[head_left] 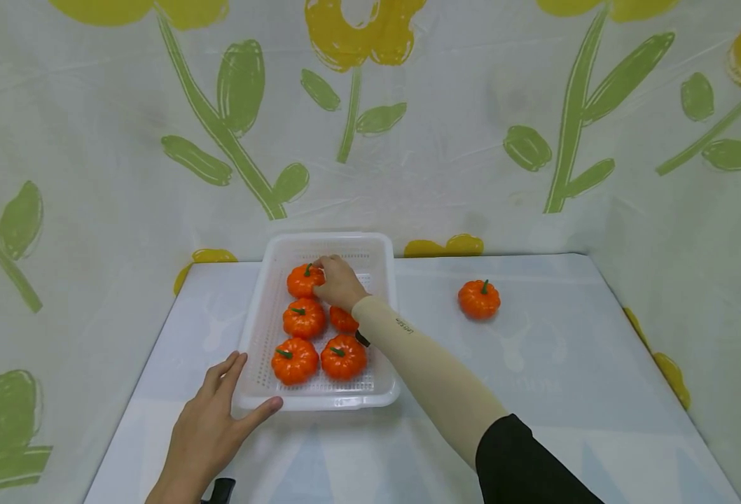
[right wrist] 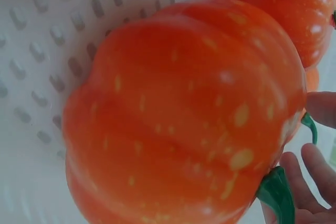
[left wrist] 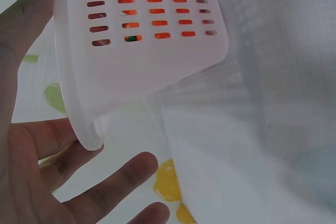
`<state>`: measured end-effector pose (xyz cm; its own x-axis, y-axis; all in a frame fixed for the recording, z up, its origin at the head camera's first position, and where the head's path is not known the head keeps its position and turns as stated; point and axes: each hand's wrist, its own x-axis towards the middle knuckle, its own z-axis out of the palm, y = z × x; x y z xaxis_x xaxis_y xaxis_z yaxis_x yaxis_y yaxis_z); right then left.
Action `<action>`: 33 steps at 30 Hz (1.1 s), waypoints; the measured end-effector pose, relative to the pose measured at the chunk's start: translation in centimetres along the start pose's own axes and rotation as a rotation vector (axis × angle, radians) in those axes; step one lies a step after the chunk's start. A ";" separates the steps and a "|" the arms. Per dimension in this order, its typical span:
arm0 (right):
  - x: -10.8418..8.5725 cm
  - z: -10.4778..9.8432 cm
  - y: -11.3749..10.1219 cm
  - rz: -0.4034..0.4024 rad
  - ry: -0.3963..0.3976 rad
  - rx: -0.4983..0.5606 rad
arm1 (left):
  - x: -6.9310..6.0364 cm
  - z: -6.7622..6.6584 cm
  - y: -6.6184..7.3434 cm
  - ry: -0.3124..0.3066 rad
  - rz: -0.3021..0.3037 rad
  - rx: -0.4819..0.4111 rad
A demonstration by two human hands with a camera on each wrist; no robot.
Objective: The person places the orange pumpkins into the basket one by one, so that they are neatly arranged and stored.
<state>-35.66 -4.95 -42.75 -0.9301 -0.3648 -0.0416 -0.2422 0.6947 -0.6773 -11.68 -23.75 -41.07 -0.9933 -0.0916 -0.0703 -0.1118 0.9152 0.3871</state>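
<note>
A white perforated plastic basket holds several small orange pumpkins with green stems. My right hand reaches into it and grips the pumpkin at the far left, thumb and fingers at its right side and top. Beneath my right wrist, another pumpkin is partly hidden. At the basket's front left corner, my left hand touches the rim with fingers spread and fairly straight. The left wrist view shows that hand around the basket rim. A near pumpkin fills much of the right wrist view.
One more pumpkin sits on the white table, right of the basket. A pale curtain printed with yellow flowers and green leaves surrounds the table at the back and sides.
</note>
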 end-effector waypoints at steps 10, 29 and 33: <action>-0.5 -1.5 -0.1 -0.020 -0.012 0.047 | 0.1 -0.1 0.1 -0.022 -0.012 0.007; -4.5 -6.1 -2.0 -0.157 0.009 0.026 | 0.2 -0.5 0.1 -0.050 -0.021 0.022; -5.7 -6.8 -1.8 -0.181 0.018 0.003 | 0.4 -0.5 0.0 -0.072 -0.031 0.024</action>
<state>-31.79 0.09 -36.32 -0.8762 -0.4726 0.0943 -0.4054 0.6171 -0.6743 -12.12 -23.94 -40.63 -0.9846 -0.0927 -0.1482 -0.1412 0.9214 0.3619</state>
